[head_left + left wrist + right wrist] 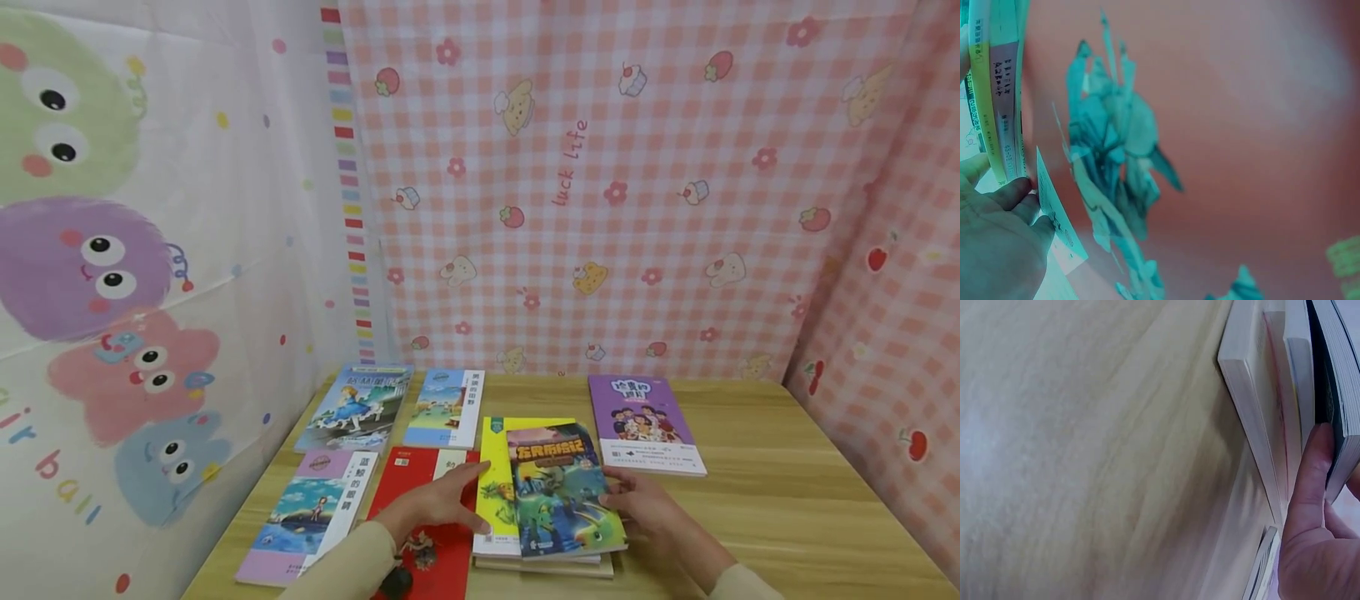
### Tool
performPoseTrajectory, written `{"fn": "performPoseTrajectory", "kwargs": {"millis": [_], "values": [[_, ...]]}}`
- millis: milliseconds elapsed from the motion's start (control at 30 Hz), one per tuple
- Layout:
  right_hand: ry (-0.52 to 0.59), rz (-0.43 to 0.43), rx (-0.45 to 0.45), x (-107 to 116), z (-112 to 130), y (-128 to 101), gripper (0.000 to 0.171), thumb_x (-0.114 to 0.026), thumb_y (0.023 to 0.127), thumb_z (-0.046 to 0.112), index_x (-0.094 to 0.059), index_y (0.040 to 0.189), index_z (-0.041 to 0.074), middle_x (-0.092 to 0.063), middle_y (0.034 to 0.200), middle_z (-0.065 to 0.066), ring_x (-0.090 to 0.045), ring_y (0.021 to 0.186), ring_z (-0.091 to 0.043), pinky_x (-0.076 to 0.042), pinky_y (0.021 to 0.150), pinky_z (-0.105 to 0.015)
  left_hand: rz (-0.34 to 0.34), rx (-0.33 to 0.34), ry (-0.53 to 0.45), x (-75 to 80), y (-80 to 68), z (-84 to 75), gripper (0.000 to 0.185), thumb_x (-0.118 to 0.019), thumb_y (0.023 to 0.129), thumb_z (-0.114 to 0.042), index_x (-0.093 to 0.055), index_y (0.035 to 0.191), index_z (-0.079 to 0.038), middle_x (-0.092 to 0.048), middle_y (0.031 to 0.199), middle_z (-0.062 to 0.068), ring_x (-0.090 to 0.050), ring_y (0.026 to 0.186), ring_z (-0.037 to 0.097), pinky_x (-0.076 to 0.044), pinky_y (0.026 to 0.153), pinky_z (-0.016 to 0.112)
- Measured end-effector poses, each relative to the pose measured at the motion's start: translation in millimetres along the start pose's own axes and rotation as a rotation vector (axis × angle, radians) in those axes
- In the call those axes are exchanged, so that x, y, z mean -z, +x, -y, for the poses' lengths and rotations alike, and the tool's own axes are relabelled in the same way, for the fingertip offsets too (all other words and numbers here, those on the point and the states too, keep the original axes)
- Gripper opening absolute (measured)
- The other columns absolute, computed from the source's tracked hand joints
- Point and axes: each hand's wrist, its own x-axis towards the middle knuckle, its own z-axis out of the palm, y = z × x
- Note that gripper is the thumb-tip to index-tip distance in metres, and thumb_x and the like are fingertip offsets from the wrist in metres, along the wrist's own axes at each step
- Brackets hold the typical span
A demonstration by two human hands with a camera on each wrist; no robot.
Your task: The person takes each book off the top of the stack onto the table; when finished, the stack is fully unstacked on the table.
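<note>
My right hand [651, 508] pinches the right edge of a dinosaur-covered book [558, 487]. In the right wrist view, a finger [1313, 469] reaches under this book, and a dark gap separates it from the books below. It overlaps a yellow book [495, 492] on top of a small stack, whose pale page edges [1247, 394] show. My left hand [438, 504] is at the stack's left side, fingers spread and touching the yellow book's edge. In the left wrist view, its fingers [1013, 194] lie against the spines. A red book [390, 492] lies below that hand.
To the left lie a lilac book with a sea picture [307, 517], a blue book with a girl [356, 408], and a blue-and-white book [446, 408]. A purple book [648, 425] is at back right. Patterned cloths [600, 208] surround the wooden table [795, 517].
</note>
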Motion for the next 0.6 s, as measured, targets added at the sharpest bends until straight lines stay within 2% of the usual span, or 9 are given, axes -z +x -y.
{"fn": "performPoseTrajectory", "kwargs": {"millis": [300, 600], "values": [[0.008, 0.082, 0.011, 11.6, -1.6, -3.1, 0.066, -0.060, 0.093, -0.002, -0.028, 0.150, -0.009, -0.057, 0.110, -0.019, -0.066, 0.085, -0.027, -0.058, 0.076, -0.042, 0.003, 0.020, -0.006, -1.1, 1.0, 1.6, 0.094, -0.088, 0.074, -0.031, -0.037, 0.154, -0.025, -0.034, 0.155, 0.007, -0.026, 0.142, 0.034, -0.027, 0.112, 0.061], [0.065, 0.266, 0.099, 30.4, 2.5, -1.5, 0.073, -0.058, 0.097, 0.006, -0.014, 0.152, -0.011, -0.059, 0.110, -0.015, -0.068, 0.091, -0.024, -0.057, 0.081, -0.039, 0.002, 0.004, 0.018, 0.2, -0.3, -1.6, 0.095, -0.088, 0.074, -0.032, -0.037, 0.154, -0.025, -0.034, 0.155, 0.006, -0.025, 0.142, 0.034, -0.028, 0.111, 0.061]]}}
